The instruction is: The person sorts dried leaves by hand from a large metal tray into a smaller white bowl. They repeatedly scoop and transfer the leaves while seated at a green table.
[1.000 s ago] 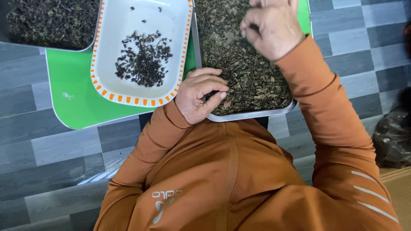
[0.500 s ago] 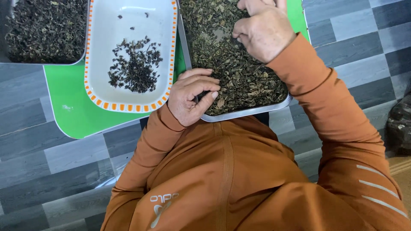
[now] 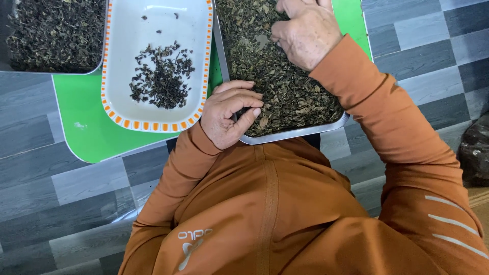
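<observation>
Dried leaves (image 3: 285, 97) filled the metal tray (image 3: 295, 133) before me; my left hand (image 3: 229, 114) curled at its near-left corner, fingers pinched narrow on a few bits, my right hand (image 3: 305, 30) cupped loosely on the heap. A careless sweep could have spilled leaves over that low rim — the white dish (image 3: 158, 122) lay just beside it, floor tiles (image 3: 423, 56) open rightward.

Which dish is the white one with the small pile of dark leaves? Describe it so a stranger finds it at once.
Start at the green board on the grey tiled floor. On it, between two trays heaped with dried leaves, sits the white dish, just beyond the left hand. Unlike its full metal neighbours, it has an orange dashed rim and holds only a small scatter of dark leaves.
</observation>
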